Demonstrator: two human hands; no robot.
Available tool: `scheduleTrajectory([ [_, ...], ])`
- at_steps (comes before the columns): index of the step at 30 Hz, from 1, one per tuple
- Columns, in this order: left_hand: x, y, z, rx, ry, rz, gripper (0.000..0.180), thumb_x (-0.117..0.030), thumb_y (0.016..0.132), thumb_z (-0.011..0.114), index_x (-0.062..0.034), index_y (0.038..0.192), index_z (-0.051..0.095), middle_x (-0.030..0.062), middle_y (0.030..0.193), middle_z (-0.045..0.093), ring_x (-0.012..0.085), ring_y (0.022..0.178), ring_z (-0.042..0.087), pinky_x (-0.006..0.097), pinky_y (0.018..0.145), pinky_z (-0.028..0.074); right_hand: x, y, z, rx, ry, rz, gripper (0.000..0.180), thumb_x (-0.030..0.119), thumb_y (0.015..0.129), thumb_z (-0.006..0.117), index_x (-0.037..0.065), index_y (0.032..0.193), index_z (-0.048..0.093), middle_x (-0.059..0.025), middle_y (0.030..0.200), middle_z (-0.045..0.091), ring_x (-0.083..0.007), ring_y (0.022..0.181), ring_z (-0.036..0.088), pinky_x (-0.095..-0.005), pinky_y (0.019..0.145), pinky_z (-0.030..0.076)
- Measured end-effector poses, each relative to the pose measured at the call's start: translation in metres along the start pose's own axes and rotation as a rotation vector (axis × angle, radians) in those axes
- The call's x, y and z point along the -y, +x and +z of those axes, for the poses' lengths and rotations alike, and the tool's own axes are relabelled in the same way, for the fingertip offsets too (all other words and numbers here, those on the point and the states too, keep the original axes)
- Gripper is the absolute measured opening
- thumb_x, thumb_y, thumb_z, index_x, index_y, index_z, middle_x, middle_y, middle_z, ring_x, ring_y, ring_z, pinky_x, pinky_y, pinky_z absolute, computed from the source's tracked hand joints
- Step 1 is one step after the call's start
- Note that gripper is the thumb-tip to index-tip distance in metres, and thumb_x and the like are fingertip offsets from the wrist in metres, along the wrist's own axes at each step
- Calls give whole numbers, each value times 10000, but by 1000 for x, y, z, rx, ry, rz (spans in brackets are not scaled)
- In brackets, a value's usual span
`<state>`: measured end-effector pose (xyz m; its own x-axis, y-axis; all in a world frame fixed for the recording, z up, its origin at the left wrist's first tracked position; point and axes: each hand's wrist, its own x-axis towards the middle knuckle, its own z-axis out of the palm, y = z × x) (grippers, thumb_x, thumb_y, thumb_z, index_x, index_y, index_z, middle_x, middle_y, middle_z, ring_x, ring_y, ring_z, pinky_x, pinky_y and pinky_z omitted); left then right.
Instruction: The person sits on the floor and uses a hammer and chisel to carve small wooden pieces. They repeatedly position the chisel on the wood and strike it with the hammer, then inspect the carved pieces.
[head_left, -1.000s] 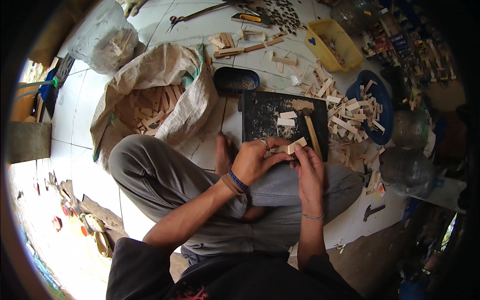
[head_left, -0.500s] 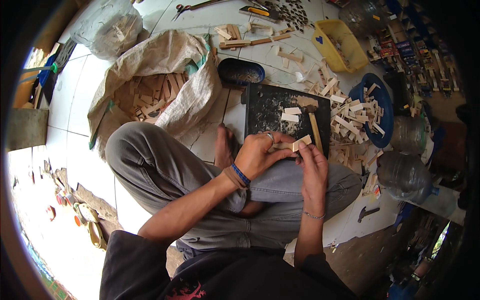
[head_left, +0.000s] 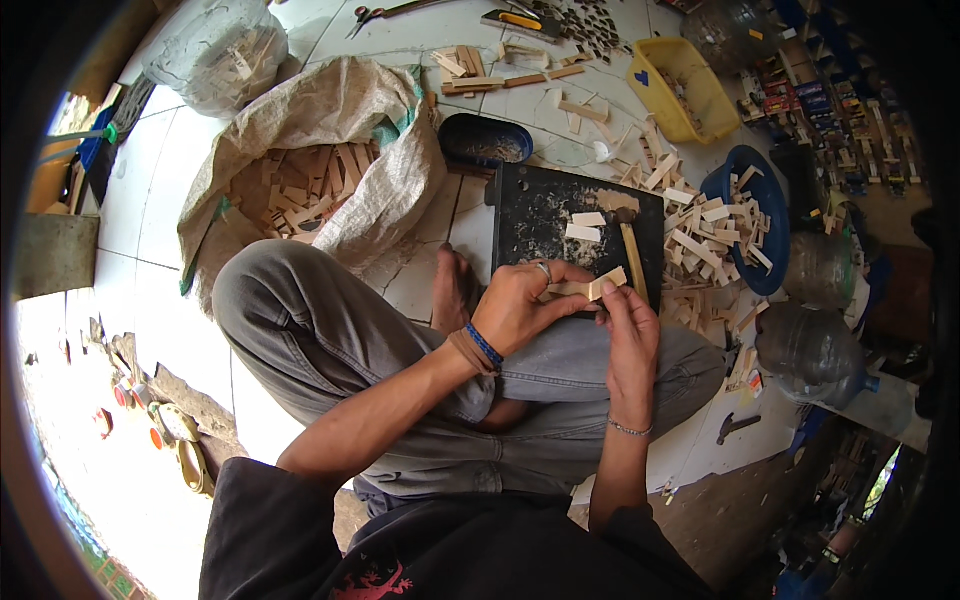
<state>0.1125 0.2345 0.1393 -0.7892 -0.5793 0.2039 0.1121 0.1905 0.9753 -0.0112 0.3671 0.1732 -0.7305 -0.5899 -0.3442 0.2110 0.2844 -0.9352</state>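
Note:
Over my lap, at the near edge of a black board point(head_left: 512, 225), my two hands meet around small pale wooden pieces. My left hand point(head_left: 515, 305) pinches a flat wooden strip point(head_left: 568, 290) between thumb and fingers. Against the end of that strip, the fingertips of my right hand point(head_left: 632, 335) grip a small wooden block point(head_left: 607, 283). Whether the two are joined I cannot tell. Beyond my hands, two loose wooden pieces point(head_left: 583, 232) lie on the board among shavings. A hammer point(head_left: 632, 258) with a wooden handle rests along the board's right side.
An open woven sack point(head_left: 395, 205) of wood offcuts stands at left. Right of the board, a heap of wooden pieces point(head_left: 695, 245) spills around a blue basin point(head_left: 772, 215). Farther back are a dark blue tray point(head_left: 465, 122) and a yellow tub point(head_left: 700, 100). A small hammer point(head_left: 738, 428) lies at right.
Both hands keep nearly the same place and grip. The small block at my right fingertips has shifted very slightly; the whole view has moved a little.

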Motion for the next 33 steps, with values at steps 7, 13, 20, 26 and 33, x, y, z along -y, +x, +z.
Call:
scheduleTrajectory([
  [7, 0, 0, -1, 7, 7, -6, 271, -153, 887, 818, -9, 1104, 744, 122, 1043, 781, 252, 960, 766, 326, 812, 569, 0, -2, 2, -15, 18, 2, 193, 229, 1037, 672, 49, 1033, 741, 39, 921, 688, -24, 783, 526, -211, 708, 408],
  [13, -6, 5, -9, 99, 32, -34, 389, -194, 848, 861, -20, 1168, 723, 123, 1082, 773, 244, 998, 759, 328, 858, 573, 2, -3, 4, -34, 19, -5, 182, 226, 1018, 701, 46, 1002, 725, 36, 900, 677, -32, 774, 521, -214, 710, 414],
  [20, -1, 43, -60, 29, 202, -135, 319, -167, 930, 768, -41, 1210, 685, 119, 1169, 752, 290, 1008, 736, 369, 919, 584, 2, -6, 8, -72, -29, -5, 218, 267, 1008, 724, 49, 996, 706, 57, 846, 634, -29, 756, 497, -195, 688, 398],
  [26, 14, 57, -44, 70, 991, 175, 264, -105, 918, 606, -70, 1165, 691, 98, 1069, 752, 323, 982, 717, 408, 833, 593, 3, -6, 13, -33, -3, -65, 221, 217, 1031, 696, -2, 1001, 685, 16, 904, 706, -17, 842, 607, -190, 753, 470],
  [33, 23, 74, -36, 376, 1126, 162, 327, -87, 886, 587, -57, 1198, 678, 121, 1069, 743, 312, 1049, 701, 408, 869, 586, 1, -4, 12, -31, -40, -55, 223, 219, 1023, 706, 3, 971, 685, 36, 842, 670, -8, 768, 551, -202, 678, 439],
])
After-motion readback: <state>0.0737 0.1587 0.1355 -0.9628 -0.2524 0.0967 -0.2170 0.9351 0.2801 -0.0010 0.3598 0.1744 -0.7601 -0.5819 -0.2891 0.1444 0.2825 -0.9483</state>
